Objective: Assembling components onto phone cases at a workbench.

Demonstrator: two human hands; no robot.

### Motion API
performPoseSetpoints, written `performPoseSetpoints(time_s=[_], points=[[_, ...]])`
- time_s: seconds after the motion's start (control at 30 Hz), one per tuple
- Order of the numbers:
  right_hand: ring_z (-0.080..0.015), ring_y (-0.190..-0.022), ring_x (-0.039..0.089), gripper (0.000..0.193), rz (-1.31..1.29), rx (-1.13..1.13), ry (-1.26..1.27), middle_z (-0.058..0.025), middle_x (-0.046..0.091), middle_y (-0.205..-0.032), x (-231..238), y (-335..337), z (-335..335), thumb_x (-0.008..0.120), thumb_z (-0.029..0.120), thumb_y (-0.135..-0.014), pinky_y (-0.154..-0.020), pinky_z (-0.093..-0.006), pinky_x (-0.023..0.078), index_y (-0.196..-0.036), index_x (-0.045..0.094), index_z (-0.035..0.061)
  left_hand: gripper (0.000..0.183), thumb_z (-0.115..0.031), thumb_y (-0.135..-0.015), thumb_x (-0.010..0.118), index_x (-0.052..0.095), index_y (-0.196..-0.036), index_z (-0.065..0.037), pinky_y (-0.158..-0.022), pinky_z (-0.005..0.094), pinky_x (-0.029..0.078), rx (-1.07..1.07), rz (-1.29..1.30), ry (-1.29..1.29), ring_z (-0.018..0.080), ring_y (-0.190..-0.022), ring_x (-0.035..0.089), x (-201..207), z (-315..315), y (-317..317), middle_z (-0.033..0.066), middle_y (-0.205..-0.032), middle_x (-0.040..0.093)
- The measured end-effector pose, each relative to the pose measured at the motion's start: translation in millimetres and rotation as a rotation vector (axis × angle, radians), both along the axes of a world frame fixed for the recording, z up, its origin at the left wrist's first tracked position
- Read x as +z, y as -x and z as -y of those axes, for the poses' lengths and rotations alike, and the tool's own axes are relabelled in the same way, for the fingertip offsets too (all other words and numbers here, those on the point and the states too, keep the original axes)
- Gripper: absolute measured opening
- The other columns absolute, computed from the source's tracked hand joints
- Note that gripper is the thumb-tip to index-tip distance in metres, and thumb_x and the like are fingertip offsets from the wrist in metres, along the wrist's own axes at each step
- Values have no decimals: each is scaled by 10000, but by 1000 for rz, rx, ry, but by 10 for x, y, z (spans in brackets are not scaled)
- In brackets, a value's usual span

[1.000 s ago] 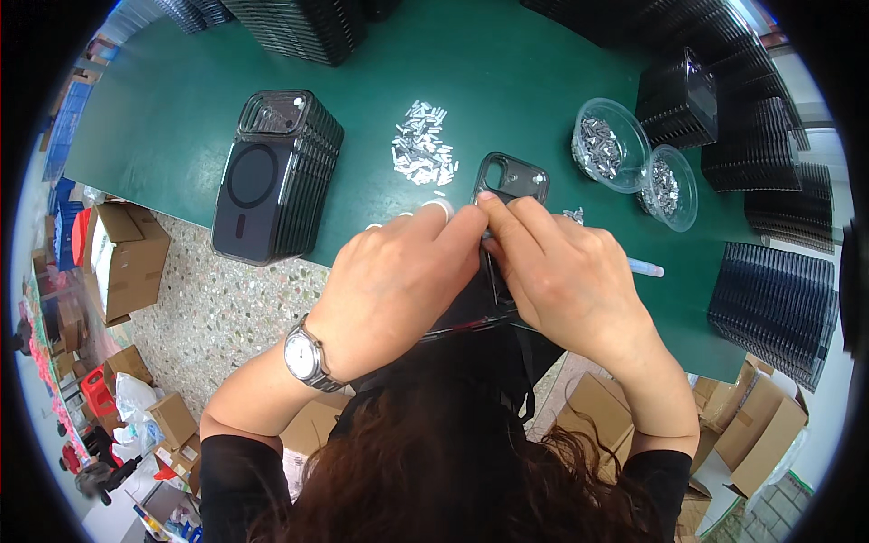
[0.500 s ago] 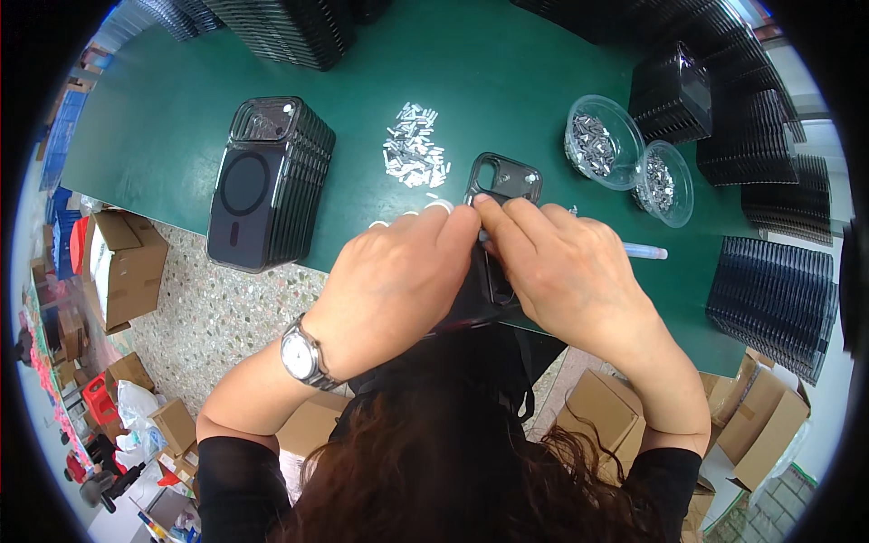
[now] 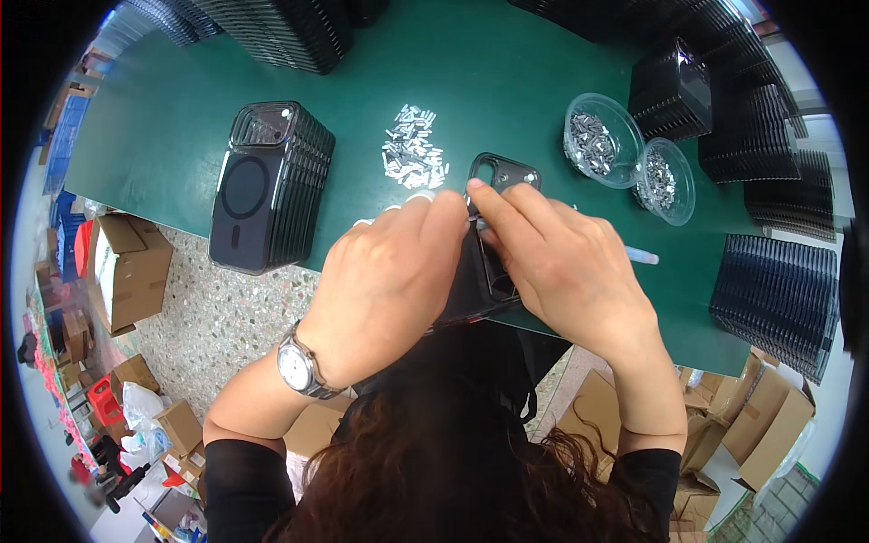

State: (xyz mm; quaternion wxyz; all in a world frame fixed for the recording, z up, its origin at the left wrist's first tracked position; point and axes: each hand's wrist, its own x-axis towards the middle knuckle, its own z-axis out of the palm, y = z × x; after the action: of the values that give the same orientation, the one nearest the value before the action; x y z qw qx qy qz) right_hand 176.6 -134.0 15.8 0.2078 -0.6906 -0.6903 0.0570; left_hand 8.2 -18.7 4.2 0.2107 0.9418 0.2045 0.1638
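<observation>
My left hand [image 3: 389,267], a watch [image 3: 295,366] on its wrist, is closed with its fingertips pinched together at the side of a dark phone case [image 3: 462,291]; what the pinch holds is hidden. My right hand [image 3: 575,262] bends over the case from the other side, fingers curled and its index tip almost meeting the left fingers. Just beyond the fingers shows a smoky clear camera-cutout end [image 3: 518,172]; whether it belongs to the same case is hidden. Past my left knuckles lies a loose pile of small silvery pieces [image 3: 412,149].
A stack of phone cases [image 3: 262,190] stands at the left on the green table [image 3: 489,81]. Two clear bowls [image 3: 625,109] [image 3: 692,195] of small metal parts sit at the right. A pale pen-like stick [image 3: 643,256] pokes out beside my right hand. More case stacks [image 3: 774,303] line the right edge.
Both hands have shifted slightly left, still meeting at the case's side. The dark case's near part shows a little more. The pile, bowls and stacks stay in place.
</observation>
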Motion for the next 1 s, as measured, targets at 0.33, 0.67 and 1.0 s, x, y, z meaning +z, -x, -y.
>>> performPoseSetpoints(time_s=[0.33,0.67,1.0], points=[[-202,-635,669,246,178,64,-69,-76,577,-855,-89,-14,-32,666,91,-905,-498,-353,549,-1126,652,-16,101,-33,-978,662,606,-1062,-41,-607,447,520,-65,2,-25,347,-736,657,-8,-11,7,122,-835,618],[-252,-689,669,188,233,102,-37,-85,579,-856,-89,-75,6,687,95,-882,-537,-379,562,-1027,611,3,99,-59,-982,645,595,-1068,-64,-617,445,526,-101,-123,-31,344,-721,649,-84,-49,-37,117,-837,609],[-282,-778,665,312,45,-86,1,-81,631,-942,-262,-7,-103,747,48,-869,-657,-395,552,-1174,680,56,176,-2,-953,650,614,-1122,-37,-686,422,549,-34,-78,-51,342,-796,675,23,-47,-65,128,-910,650]])
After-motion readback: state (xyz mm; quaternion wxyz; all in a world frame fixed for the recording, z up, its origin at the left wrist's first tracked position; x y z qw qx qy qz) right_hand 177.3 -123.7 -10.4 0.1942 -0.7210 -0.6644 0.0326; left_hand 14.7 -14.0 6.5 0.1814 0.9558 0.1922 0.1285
